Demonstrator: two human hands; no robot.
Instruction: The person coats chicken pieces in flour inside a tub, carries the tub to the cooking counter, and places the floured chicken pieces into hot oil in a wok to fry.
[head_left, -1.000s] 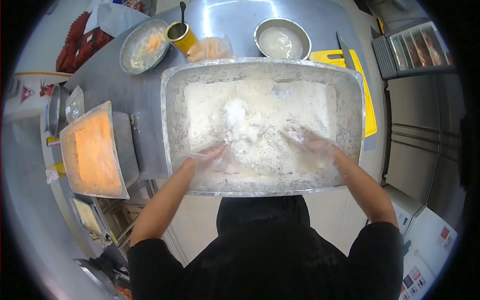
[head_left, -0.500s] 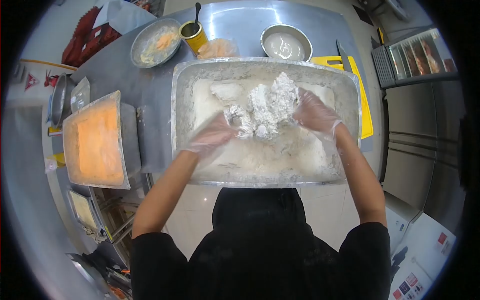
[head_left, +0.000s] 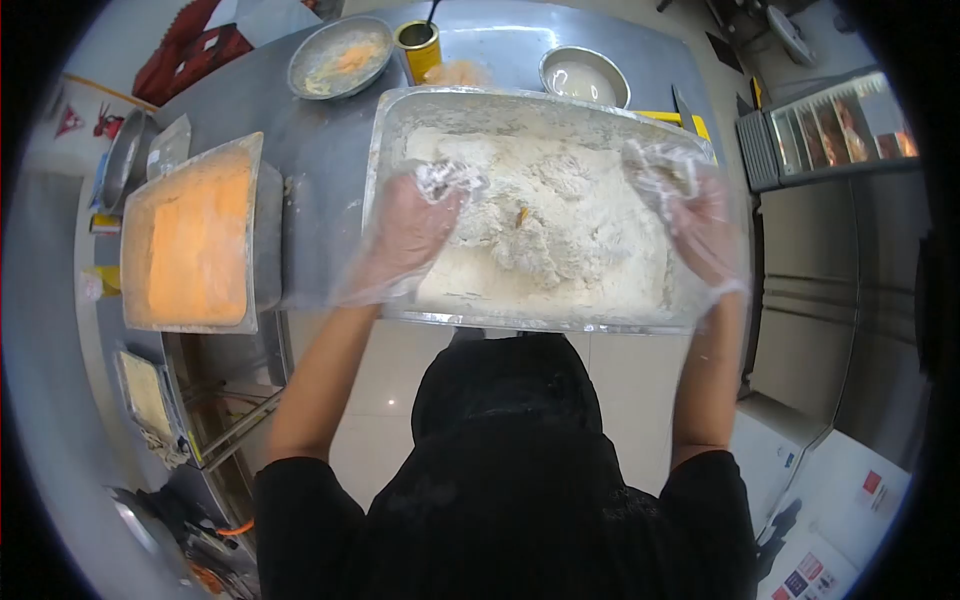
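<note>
While both hands work blurred above the tub [head_left: 540, 326], we see the flour [head_left: 560, 225] lying inside it, rough and clumpy in the middle, smoother along the near side. An orange-brown bit [head_left: 522, 215] shows among the clumps.

The left hand [head_left: 425, 225], gloved in clear plastic, is over the tub's left end, fingers [head_left: 445, 180] coated white and seemingly curled; we can't tell if they pinch anything. The right hand [head_left: 700, 215], gloved likewise, is over the right end, well apart from the left; its fingers are white too and smeared by blur, so we can't tell whether they're spread or pressed together.

The tub sits on the bench [head_left: 318, 210]. Behind it, left to right, we note a bowl [head_left: 345, 93] with orange and pale smears, a yellow can [head_left: 422, 62] with a dark handle [head_left: 433, 12] poking up, a pale orange bag [head_left: 458, 73] and a pan [head_left: 618, 93] of cloudy liquid. Far right: a knife [head_left: 684, 108] on a yellow board [head_left: 700, 127], partly hidden. Off left, a second tub [head_left: 266, 235] holds orange powder [head_left: 200, 240].
</note>
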